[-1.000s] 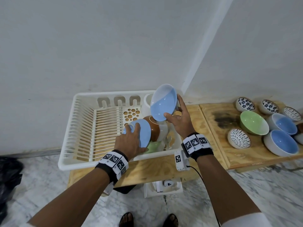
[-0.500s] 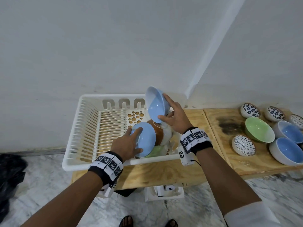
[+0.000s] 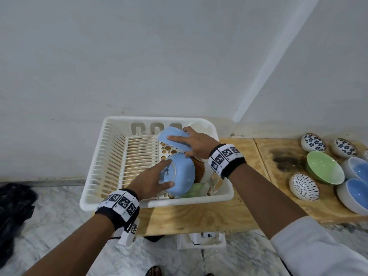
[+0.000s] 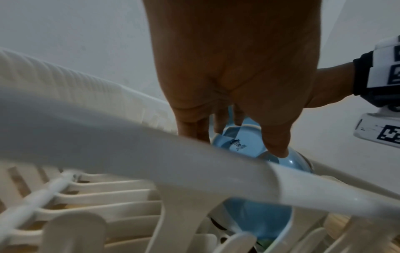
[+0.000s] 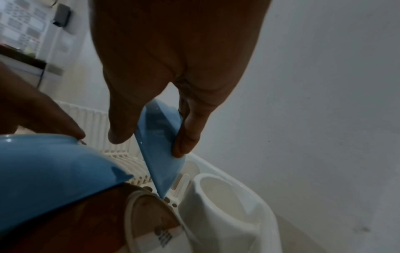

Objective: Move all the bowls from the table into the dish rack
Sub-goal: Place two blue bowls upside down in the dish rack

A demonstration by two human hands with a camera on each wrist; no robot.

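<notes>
Two light blue bowls are in my hands over the white dish rack (image 3: pixel 111 156). My left hand (image 3: pixel 168 173) grips one blue bowl (image 3: pixel 183 176) by its foot and side, base towards me, leaning on a brown bowl (image 3: pixel 199 170) and a green bowl (image 3: pixel 194 191) in the rack. My right hand (image 3: pixel 180 146) pinches the second blue bowl (image 3: pixel 173 139), which stands tilted on its edge; in the right wrist view the second bowl (image 5: pixel 162 145) has its lower rim down at the perforated floor. The left wrist view shows my fingers (image 4: pixel 275 137) on the bowl's foot (image 4: pixel 236 145).
On the wooden table to the right stand a green bowl (image 3: pixel 324 170), two blue-lined bowls (image 3: pixel 356 196), and several patterned bowls (image 3: pixel 304 186). The rack's cutlery cup (image 5: pixel 227 196) is beside my right hand. The rack's left slots (image 3: pixel 119 162) hold nothing. A black bag (image 3: pixel 14 206) lies on the floor.
My right hand has brought its blue bowl down from above the rack and tipped it onto its edge inside. My left hand has kept hold of the other blue bowl.
</notes>
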